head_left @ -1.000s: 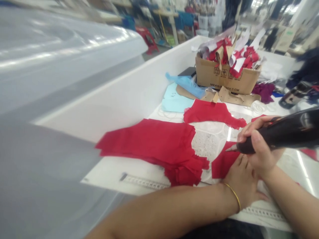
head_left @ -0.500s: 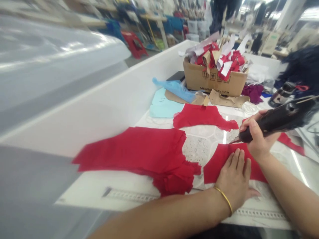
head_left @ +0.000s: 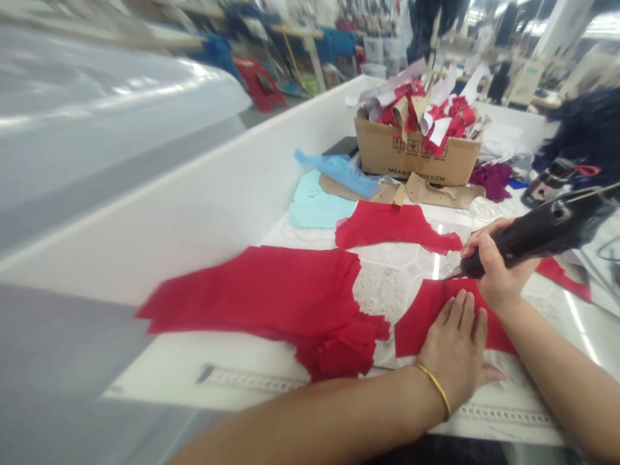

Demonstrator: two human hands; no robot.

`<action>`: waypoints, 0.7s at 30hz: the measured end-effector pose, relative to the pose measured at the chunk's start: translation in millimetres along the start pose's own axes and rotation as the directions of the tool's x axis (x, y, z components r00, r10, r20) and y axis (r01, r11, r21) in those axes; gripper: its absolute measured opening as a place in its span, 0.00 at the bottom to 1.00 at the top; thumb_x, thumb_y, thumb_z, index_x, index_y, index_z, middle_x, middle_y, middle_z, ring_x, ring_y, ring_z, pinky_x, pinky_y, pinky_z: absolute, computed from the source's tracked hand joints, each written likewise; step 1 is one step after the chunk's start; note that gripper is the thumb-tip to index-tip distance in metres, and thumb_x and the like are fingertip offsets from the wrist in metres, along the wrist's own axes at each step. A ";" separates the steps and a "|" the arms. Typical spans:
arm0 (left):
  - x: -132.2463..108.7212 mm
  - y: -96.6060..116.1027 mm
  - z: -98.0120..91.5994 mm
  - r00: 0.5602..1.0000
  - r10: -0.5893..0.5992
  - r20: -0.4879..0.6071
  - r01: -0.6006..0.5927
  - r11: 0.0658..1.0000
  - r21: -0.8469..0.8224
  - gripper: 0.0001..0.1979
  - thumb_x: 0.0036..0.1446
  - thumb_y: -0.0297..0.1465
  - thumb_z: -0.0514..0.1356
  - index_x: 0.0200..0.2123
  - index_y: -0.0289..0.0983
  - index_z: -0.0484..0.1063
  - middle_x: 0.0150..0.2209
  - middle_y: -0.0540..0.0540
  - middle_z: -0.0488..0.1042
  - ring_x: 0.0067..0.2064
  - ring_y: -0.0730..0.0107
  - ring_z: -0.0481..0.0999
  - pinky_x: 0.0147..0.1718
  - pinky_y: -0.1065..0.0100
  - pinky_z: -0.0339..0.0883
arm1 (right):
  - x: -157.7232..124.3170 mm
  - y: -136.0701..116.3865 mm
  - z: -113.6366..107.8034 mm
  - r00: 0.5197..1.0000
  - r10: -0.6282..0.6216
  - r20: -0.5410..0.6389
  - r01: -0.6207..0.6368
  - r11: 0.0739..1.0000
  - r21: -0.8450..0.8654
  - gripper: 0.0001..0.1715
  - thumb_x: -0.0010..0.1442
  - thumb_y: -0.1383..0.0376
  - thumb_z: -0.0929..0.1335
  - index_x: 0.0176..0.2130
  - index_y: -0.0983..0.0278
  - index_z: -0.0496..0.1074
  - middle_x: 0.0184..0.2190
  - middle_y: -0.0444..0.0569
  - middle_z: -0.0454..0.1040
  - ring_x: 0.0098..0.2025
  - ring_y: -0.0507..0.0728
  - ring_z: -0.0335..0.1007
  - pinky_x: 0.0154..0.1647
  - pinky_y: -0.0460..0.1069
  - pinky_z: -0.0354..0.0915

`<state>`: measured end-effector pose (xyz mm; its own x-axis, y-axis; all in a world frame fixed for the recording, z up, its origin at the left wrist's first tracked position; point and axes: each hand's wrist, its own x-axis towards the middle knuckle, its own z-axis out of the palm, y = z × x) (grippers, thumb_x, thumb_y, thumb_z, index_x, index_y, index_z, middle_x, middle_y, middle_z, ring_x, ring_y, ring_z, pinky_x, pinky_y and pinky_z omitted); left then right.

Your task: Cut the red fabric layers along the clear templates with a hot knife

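My right hand (head_left: 496,271) is shut around a black handheld electric fabric cutter (head_left: 542,236), whose small pointed metal tip sits at the top edge of a red fabric piece (head_left: 426,323). My left hand (head_left: 453,345), with a gold bangle (head_left: 432,387) on the wrist, presses flat on that piece with its fingers apart. To the left lies a large ragged red fabric sheet (head_left: 271,297). Another red piece (head_left: 392,226) lies further up, beyond both hands.
A cardboard box (head_left: 416,155) of red and white scraps stands at the back of the white table (head_left: 232,239). Tan pattern pieces (head_left: 436,190), a light blue sheet (head_left: 320,206), and purple cloth (head_left: 493,181) lie near it. A perforated metal ruler (head_left: 252,381) lies in front, with a translucent plastic roll (head_left: 97,97) to the left.
The view has swung, moving the table contents left in the frame. My left hand now lies flat on the red piece, no longer partly beneath my right hand, and the cutter tip stays near the fabric's edge.
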<state>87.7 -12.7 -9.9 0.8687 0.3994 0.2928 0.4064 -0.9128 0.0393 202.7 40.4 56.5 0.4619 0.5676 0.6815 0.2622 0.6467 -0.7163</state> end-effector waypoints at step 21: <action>-2.0 -4.2 1.3 0.999 0.027 -0.035 -0.028 1.000 -0.004 0.46 0.60 0.62 0.58 0.63 0.26 0.69 0.63 0.22 0.68 0.66 0.40 0.69 0.61 0.50 0.69 | 9.4 1.3 -30.5 0.994 0.041 -0.105 -0.046 0.998 -0.045 0.17 0.59 0.58 0.75 0.40 0.61 0.66 0.22 0.38 0.72 0.21 0.54 0.71 0.26 0.51 0.72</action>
<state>84.6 -9.6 -11.9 0.8690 0.3710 0.3274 0.3812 -0.9238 0.0350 233.2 31.0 57.4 0.5589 0.5371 0.6318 0.2780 0.5964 -0.7530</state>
